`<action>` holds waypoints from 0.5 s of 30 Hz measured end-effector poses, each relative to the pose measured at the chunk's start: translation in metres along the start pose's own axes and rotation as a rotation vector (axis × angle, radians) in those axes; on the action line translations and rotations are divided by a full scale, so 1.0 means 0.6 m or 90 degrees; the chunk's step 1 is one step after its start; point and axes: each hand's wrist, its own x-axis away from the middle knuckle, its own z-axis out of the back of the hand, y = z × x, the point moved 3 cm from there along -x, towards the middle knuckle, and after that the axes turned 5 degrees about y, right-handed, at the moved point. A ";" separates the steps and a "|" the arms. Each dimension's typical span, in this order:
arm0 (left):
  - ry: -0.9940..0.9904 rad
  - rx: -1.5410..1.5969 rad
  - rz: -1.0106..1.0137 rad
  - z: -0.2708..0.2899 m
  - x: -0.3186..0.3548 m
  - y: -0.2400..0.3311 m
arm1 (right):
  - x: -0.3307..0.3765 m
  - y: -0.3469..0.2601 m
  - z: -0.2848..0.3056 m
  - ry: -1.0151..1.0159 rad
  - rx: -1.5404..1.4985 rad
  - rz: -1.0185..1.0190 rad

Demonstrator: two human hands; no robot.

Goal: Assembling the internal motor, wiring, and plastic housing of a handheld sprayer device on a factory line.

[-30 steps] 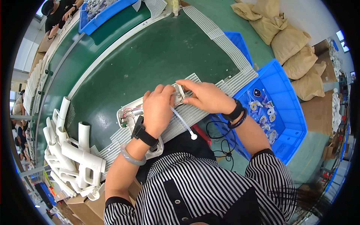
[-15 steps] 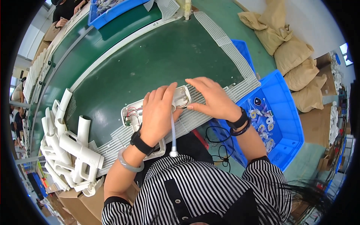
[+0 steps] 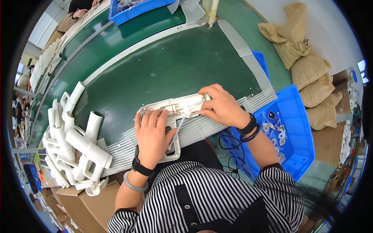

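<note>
An open white plastic housing shell (image 3: pixel 173 110), shaped like a pistol-grip appliance body, lies on a white grid mat (image 3: pixel 202 128) at the near edge of the green table. Thin red wires run inside it. My left hand (image 3: pixel 152 136) lies flat over the shell's handle part, pressing it down. My right hand (image 3: pixel 219 106) grips the shell's right end, its fingers curled around a small part there. A thin white tube (image 3: pixel 176 132) hangs from the shell toward my body.
A heap of finished white housings (image 3: pixel 72 139) is piled at the left on cardboard boxes. A blue bin (image 3: pixel 291 136) with small bagged parts stands at my right. Tan sacks (image 3: pixel 307 66) lie beyond it. Another blue bin (image 3: pixel 136 7) and other people sit far across.
The housing has turned to lie longer across the mat. My left hand slid down onto the handle, and my right hand moved to the shell's right end. The tube hangs shorter.
</note>
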 end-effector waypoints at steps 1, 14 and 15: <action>0.010 -0.001 -0.005 0.000 0.005 -0.001 | -0.001 0.000 -0.001 0.004 -0.013 -0.017; 0.026 -0.014 -0.030 -0.020 0.041 -0.022 | 0.003 -0.003 -0.013 0.063 -0.004 -0.064; 0.022 -0.010 -0.030 -0.024 0.044 -0.025 | 0.002 -0.003 -0.012 0.063 -0.005 -0.063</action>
